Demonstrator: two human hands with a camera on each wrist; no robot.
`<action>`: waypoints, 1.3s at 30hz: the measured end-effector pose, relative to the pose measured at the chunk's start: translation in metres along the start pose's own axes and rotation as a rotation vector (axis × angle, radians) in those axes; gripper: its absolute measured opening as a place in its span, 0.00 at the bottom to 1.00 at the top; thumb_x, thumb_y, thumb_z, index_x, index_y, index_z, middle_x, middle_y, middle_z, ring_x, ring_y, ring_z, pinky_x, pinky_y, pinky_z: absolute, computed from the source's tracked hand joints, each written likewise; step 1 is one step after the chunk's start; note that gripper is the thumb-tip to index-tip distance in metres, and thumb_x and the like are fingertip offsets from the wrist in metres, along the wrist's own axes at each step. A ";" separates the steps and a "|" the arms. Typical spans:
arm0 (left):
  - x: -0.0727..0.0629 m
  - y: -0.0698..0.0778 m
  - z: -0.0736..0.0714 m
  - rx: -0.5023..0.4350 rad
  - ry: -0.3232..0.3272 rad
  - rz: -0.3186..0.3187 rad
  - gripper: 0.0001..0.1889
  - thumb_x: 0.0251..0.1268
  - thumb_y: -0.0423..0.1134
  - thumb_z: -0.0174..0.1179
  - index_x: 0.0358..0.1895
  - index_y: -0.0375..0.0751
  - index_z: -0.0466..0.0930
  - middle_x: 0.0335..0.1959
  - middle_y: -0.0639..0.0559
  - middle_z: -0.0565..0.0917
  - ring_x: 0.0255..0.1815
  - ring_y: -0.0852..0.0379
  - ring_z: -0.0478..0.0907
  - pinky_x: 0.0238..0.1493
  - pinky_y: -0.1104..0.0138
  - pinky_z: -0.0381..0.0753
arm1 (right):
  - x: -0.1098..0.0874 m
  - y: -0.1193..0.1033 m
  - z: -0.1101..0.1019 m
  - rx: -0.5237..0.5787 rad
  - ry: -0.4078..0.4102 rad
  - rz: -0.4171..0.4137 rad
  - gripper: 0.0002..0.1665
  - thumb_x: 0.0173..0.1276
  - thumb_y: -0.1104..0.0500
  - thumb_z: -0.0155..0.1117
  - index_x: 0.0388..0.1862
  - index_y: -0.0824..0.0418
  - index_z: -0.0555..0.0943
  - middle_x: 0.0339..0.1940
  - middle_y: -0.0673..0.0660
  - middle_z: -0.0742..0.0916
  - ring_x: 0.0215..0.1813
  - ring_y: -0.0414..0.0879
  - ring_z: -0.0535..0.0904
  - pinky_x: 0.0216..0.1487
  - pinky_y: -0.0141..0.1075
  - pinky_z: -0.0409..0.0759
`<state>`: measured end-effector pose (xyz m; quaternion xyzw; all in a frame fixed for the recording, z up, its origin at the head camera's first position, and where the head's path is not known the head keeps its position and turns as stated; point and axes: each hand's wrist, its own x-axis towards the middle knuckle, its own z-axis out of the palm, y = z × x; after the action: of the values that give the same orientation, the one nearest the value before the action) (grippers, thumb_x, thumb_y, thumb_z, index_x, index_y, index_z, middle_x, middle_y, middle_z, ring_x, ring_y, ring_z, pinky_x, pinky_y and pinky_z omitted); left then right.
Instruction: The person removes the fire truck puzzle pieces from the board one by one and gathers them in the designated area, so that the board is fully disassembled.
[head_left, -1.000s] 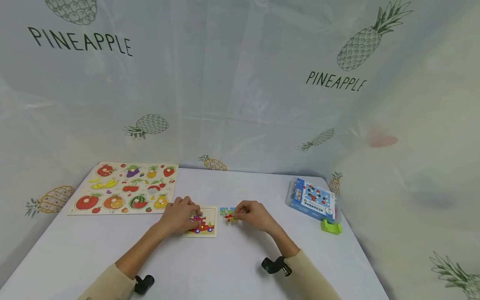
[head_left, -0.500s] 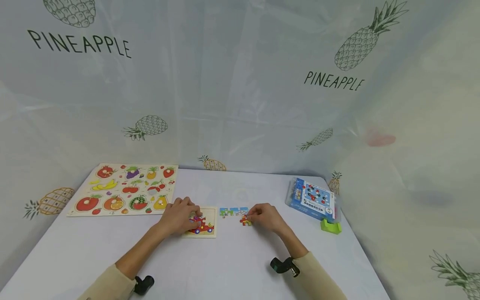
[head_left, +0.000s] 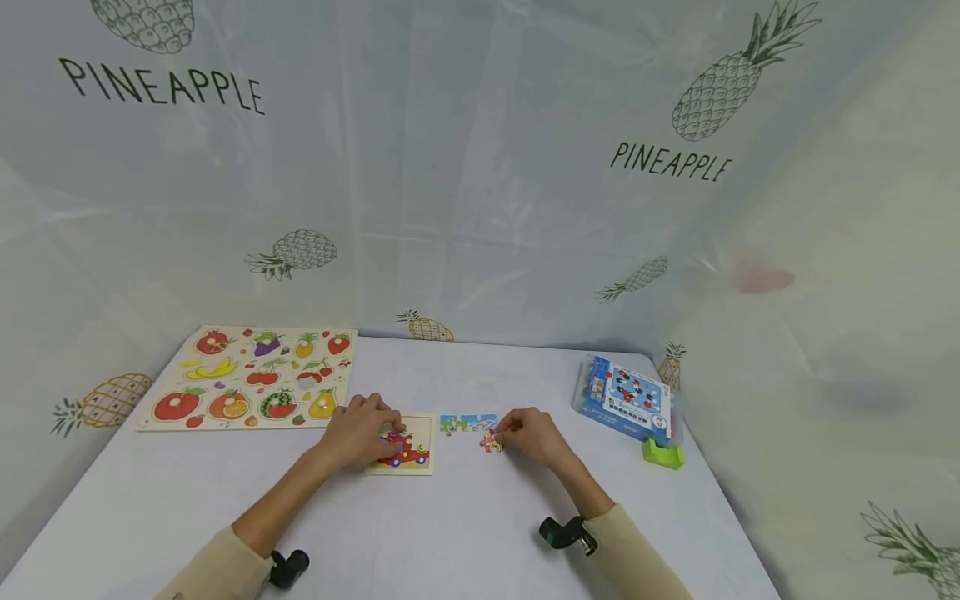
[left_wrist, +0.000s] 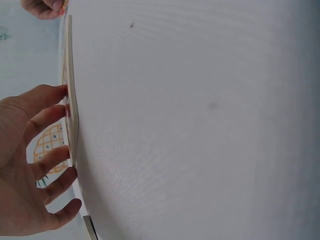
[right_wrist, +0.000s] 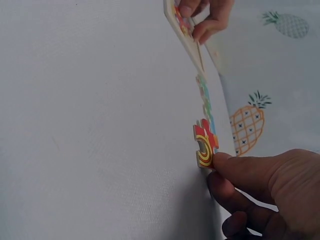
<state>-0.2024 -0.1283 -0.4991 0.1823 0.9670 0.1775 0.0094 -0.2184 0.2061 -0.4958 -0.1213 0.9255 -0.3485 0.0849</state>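
Observation:
My right hand (head_left: pixel 531 437) pinches a jigsaw piece (right_wrist: pixel 202 142) between thumb and index finger. This piece is red with a yellow arc and has knobbed edges. It sits just in front of the right end of a row of blue-and-green jigsaw pieces (head_left: pixel 467 422). To their left lies a small wooden puzzle board (head_left: pixel 424 423) with a red car picture partly laid in it. My left hand (head_left: pixel 360 432) rests over the board's left part, fingers spread and slightly bent. In the left wrist view the fingertips (left_wrist: pixel 61 92) touch the board, and the hand hides part of the picture.
A large fruit puzzle board (head_left: pixel 251 423) lies at the back left. At the back right stands a clear case with a blue label (head_left: pixel 626 400), a bright green plastic piece (head_left: pixel 663 454) in front of it. A pineapple-print curtain (head_left: pixel 480 208) closes off the back.
My right hand has moved right with the red-and-yellow piece, past the blue-and-green row, uncovering the row's right part. In the last half second it has stayed almost still. My left hand keeps its place.

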 end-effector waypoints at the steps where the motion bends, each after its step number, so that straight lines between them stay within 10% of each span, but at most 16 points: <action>1: 0.000 0.000 0.000 -0.001 0.001 0.001 0.11 0.56 0.54 0.72 0.41 0.61 0.87 0.50 0.52 0.79 0.55 0.43 0.71 0.52 0.39 0.69 | 0.000 0.000 0.000 0.001 0.000 0.000 0.04 0.64 0.57 0.72 0.34 0.57 0.86 0.27 0.50 0.85 0.30 0.42 0.75 0.32 0.37 0.73; 39: 0.001 -0.001 0.001 -0.025 -0.003 -0.012 0.11 0.56 0.54 0.73 0.41 0.62 0.87 0.50 0.53 0.79 0.56 0.44 0.70 0.53 0.40 0.69 | 0.003 -0.005 0.003 -0.033 0.039 0.044 0.05 0.63 0.57 0.74 0.31 0.56 0.87 0.24 0.48 0.83 0.28 0.43 0.75 0.29 0.36 0.73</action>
<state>-0.2037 -0.1286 -0.5006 0.1767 0.9658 0.1894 0.0141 -0.2200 0.2002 -0.4948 -0.0953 0.9352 -0.3334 0.0723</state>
